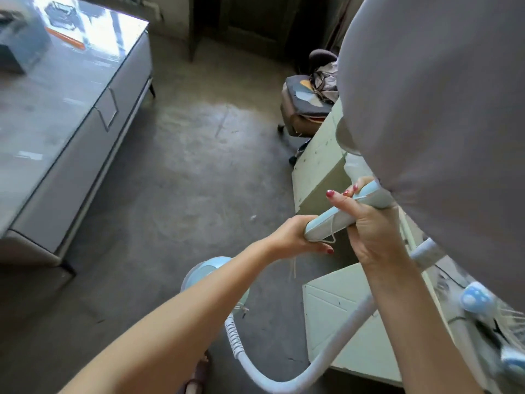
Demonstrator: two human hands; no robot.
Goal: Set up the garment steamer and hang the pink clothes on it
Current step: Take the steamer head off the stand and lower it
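Steamer hanger arm [341, 211] gripped between both hands, under the pink garment [440, 109]

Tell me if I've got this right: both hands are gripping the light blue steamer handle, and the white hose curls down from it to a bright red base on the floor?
Not quite. In the head view the base is light blue, not red. The rest holds: the left hand and right hand grip the steamer handle, and the white hose curls below.
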